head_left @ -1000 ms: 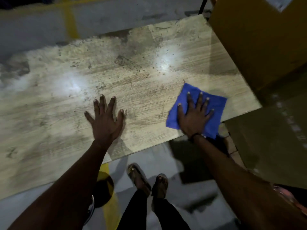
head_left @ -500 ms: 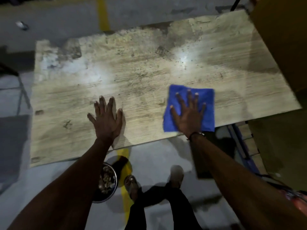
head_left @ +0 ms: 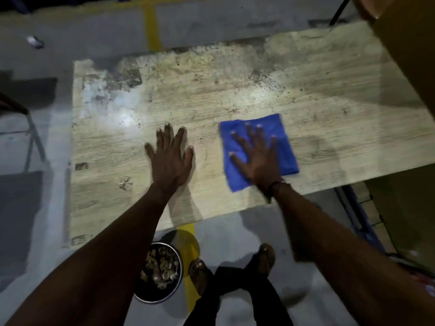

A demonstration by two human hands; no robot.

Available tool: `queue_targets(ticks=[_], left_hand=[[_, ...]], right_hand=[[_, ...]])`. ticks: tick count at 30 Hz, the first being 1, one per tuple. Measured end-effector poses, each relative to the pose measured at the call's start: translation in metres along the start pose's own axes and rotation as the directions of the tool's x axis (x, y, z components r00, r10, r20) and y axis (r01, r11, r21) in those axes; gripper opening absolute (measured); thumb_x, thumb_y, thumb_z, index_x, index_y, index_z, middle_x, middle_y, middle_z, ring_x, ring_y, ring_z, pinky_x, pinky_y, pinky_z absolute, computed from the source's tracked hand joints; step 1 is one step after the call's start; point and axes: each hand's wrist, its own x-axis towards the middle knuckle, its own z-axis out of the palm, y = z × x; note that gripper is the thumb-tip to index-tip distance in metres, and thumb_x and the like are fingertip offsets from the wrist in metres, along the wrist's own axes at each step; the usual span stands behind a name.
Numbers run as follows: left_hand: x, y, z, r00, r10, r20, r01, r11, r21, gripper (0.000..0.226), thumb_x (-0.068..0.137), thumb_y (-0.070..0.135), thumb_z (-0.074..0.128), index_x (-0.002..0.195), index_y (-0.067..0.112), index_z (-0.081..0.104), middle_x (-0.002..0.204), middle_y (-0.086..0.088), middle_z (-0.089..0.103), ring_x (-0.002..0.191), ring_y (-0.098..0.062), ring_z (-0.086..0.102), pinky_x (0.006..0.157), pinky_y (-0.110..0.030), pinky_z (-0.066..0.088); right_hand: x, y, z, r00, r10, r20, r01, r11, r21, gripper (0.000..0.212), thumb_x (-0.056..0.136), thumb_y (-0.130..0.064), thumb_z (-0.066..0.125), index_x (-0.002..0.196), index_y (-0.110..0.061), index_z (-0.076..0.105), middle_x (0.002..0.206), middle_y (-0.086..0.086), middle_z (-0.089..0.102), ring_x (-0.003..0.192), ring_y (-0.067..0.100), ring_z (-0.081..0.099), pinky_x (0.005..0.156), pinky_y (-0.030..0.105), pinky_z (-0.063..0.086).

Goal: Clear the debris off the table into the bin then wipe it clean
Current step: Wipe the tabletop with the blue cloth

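Note:
A worn, pale wood-grain table (head_left: 329, 95) with dark stains fills the middle of the view. A blue cloth (head_left: 286, 149) lies flat on it near the front edge. My right hand (head_left: 256, 158) presses flat on the cloth, fingers spread. To its left my left hand (head_left: 169, 158) rests flat on the bare table top, fingers apart, holding nothing. On the floor below the table's front edge stands a round dark bin (head_left: 160, 271) with pale debris inside, partly hidden by my left forearm.
A large brown box or panel (head_left: 409, 55) overhangs the table's right end. A yellow floor line (head_left: 153, 31) runs beyond the table. My sandalled feet (head_left: 200, 276) stand beside the bin. A dark metal frame (head_left: 30, 128) stands at the left.
My right hand has slid the blue cloth leftward along the table's front part. The view has shifted left, bringing the bin and the table's left end into sight. My left hand stays planted.

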Motion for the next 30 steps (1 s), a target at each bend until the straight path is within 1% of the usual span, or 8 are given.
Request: queue_targets(ticks=[4,8,12,17,22,26,28,30], left_hand=[[0.025,0.008,0.004,0.999,0.033,0.018,-0.032,0.999,-0.044,0.064,0.109,0.054,0.034,0.168,0.030,0.023,0.177,-0.009,0.007,0.164,-0.034,0.003,0.122,-0.073,0.004],[0.054,0.012,0.003,0.999,0.042,0.008,-0.042,0.998,-0.047,0.064,0.109,0.054,0.034,0.167,0.028,0.025,0.177,-0.010,0.007,0.163,-0.035,0.003,0.122,-0.074,0.003],[0.089,0.009,0.000,1.000,-0.028,-0.005,0.028,0.999,-0.039,0.063,0.110,0.051,0.038,0.167,0.027,0.026,0.177,-0.011,0.009,0.163,-0.036,0.005,0.122,-0.074,0.004],[0.140,0.005,0.004,0.998,-0.066,-0.016,0.066,0.998,-0.016,0.062,0.110,0.048,0.040,0.167,0.025,0.027,0.176,-0.013,0.010,0.163,-0.037,0.006,0.122,-0.073,0.005],[0.181,0.017,0.014,0.990,-0.108,-0.093,0.107,0.994,-0.016,0.062,0.109,0.052,0.035,0.165,0.026,0.029,0.176,-0.015,0.013,0.162,-0.038,0.008,0.123,-0.072,0.006],[0.216,0.014,0.008,0.992,-0.092,-0.091,0.094,0.995,0.018,0.063,0.109,0.050,0.037,0.165,0.023,0.030,0.175,-0.015,0.014,0.162,-0.040,0.010,0.124,-0.069,0.007],[0.229,0.009,0.005,0.989,-0.105,-0.101,0.106,0.994,0.008,0.065,0.107,0.054,0.036,0.165,0.024,0.030,0.175,-0.015,0.015,0.162,-0.039,0.009,0.124,-0.069,0.006],[0.239,0.005,0.004,0.987,-0.114,-0.110,0.115,0.993,0.004,0.069,0.104,0.058,0.033,0.165,0.025,0.030,0.175,-0.014,0.015,0.162,-0.039,0.009,0.124,-0.068,0.005]], right_hand=[[0.022,0.070,-0.026,0.888,0.459,0.039,-0.460,0.888,0.024,0.075,0.095,-0.076,0.024,0.164,-0.046,0.028,0.178,0.000,0.013,0.164,0.033,0.010,0.126,0.069,0.007],[0.044,0.047,-0.023,0.803,0.596,0.033,-0.597,0.801,0.047,0.078,0.094,-0.074,0.020,0.165,-0.043,0.026,0.178,0.006,0.008,0.163,0.039,0.003,0.123,0.074,0.004],[0.061,-0.031,0.007,0.986,0.164,0.016,-0.163,0.986,-0.023,0.073,0.097,-0.071,0.032,0.164,-0.041,0.033,0.177,0.007,0.017,0.163,0.039,0.013,0.123,0.070,0.007],[0.093,-0.042,0.020,0.962,-0.262,0.079,0.257,0.964,0.067,0.069,0.098,-0.072,0.036,0.162,-0.045,0.035,0.177,-0.001,0.018,0.165,0.028,0.009,0.126,0.065,0.008],[0.169,0.070,0.008,0.992,0.125,0.011,-0.124,0.992,-0.033,0.070,0.096,-0.074,0.033,0.161,-0.047,0.035,0.176,-0.002,0.020,0.162,0.030,0.019,0.123,0.065,0.015],[0.216,0.116,0.000,0.836,0.548,0.018,-0.549,0.836,0.028,0.078,0.092,-0.077,0.024,0.164,-0.046,0.028,0.178,0.003,0.011,0.164,0.036,0.008,0.123,0.074,0.008],[0.233,0.098,0.009,0.791,0.611,-0.035,-0.610,0.792,0.033,0.076,0.094,-0.074,0.025,0.164,-0.044,0.031,0.177,0.008,0.014,0.163,0.040,0.009,0.121,0.076,0.009],[0.244,0.061,0.022,0.872,0.481,-0.086,-0.483,0.876,0.001,0.072,0.097,-0.072,0.029,0.163,-0.042,0.034,0.175,0.010,0.020,0.161,0.042,0.016,0.121,0.076,0.013]])
